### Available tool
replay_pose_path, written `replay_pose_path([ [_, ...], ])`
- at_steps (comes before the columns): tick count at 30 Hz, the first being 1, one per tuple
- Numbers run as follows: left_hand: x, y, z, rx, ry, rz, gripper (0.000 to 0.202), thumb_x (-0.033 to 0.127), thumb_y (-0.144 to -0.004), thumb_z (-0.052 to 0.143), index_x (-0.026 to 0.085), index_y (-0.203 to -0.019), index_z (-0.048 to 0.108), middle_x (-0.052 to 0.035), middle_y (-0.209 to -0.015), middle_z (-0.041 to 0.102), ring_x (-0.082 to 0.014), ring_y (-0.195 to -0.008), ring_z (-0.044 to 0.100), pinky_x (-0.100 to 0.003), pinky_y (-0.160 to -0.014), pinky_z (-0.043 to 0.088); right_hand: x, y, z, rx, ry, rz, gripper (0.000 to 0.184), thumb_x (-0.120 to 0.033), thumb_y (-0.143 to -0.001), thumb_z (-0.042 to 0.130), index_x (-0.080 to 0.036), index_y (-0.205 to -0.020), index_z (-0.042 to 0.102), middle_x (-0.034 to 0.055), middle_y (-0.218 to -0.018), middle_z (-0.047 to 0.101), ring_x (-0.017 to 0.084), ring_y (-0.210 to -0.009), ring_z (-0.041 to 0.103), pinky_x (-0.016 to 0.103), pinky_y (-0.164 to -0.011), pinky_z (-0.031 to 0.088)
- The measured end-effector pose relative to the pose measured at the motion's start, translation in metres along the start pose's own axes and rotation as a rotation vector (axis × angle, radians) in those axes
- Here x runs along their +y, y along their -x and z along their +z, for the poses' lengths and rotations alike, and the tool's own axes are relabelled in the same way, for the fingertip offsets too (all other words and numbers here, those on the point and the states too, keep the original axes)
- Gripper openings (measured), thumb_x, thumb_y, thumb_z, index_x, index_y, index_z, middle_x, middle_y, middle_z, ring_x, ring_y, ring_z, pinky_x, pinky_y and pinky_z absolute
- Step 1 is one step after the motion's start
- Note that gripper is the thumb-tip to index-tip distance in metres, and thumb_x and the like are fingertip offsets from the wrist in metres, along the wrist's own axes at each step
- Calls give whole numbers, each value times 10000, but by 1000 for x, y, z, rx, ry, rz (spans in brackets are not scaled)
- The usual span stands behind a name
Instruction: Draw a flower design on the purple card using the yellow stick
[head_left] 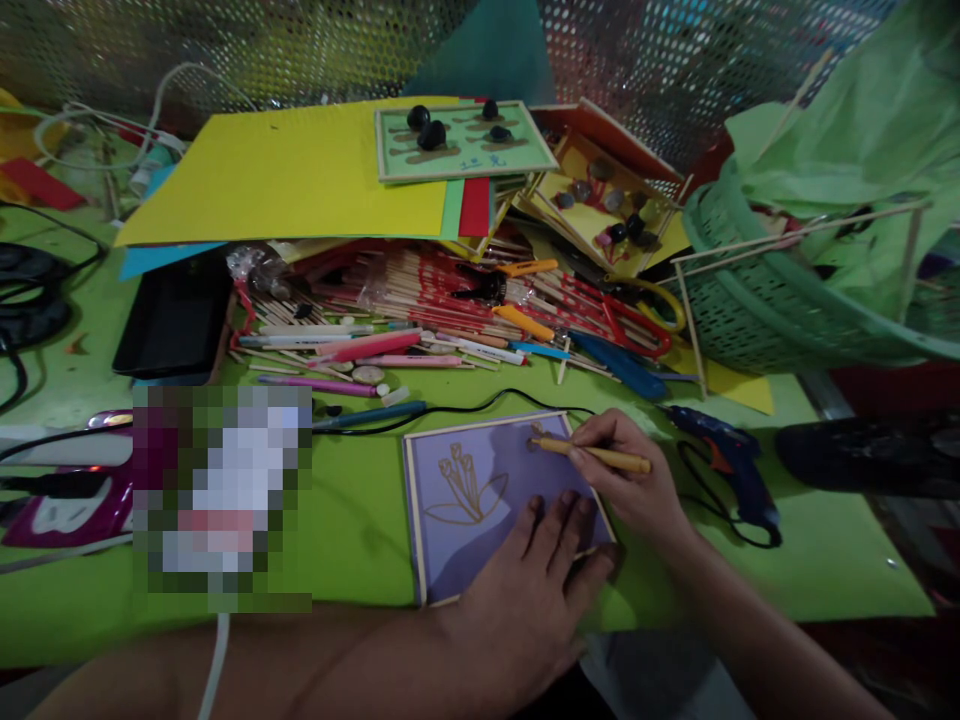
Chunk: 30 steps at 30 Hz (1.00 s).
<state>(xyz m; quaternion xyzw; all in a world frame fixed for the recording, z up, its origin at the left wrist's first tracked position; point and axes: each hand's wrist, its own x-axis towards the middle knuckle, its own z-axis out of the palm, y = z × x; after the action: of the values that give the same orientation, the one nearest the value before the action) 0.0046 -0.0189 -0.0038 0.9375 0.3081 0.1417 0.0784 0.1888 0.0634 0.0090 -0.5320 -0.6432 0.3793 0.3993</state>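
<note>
Purple card panel [480, 490], stick-framed, light, stiff, likely fragile at edges; left hand [536, 590] flat, fingers spread, pinning it; right hand [626, 470] pinched on yellow marker [600, 455]

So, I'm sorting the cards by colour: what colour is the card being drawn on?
The card is purple with a gold flower outline, seen in the head view.

free: green tabletop [360, 520] left of card [480, 490] | blocked: glue gun [731, 465] right, pen clutter [420, 335] behind
</note>
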Motion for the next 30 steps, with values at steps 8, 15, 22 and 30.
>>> replay_pose_path([
  [8,1,2,4,-8,5,-3,805,603,-917,618,143,-1547,416,-233,-1629,378,-374,-1485,415,-508,-1209,244,0,1,0,14,21,1,89,-217,-885,695,-240,-879,609,-15,-776,617,146,-649,564,261,-582,458],
  [15,1,2,0,-8,1,-1,754,590,-932,601,150,-1525,445,-217,-1613,414,-362,-1479,430,-494,-1200,271,-3,-1,-1,16,6,-12,99,-189,-870,687,-242,-864,603,-21,-780,614,140,-651,568,251,-580,461],
  [22,1,2,2,-24,5,-2,790,599,-926,611,150,-1546,415,-220,-1626,390,-368,-1491,415,-501,-1213,264,-3,0,-1,-5,-34,28,99,-198,-876,677,-239,-854,589,-24,-756,594,137,-624,531,255,-565,438],
  [30,0,1,0,-29,-2,1,735,555,-964,560,139,-1549,402,-222,-1625,391,-365,-1492,415,-497,-1209,266,1,1,-3,54,-67,68,109,-250,-871,708,-229,-856,602,-8,-776,602,156,-682,555,269,-610,454],
])
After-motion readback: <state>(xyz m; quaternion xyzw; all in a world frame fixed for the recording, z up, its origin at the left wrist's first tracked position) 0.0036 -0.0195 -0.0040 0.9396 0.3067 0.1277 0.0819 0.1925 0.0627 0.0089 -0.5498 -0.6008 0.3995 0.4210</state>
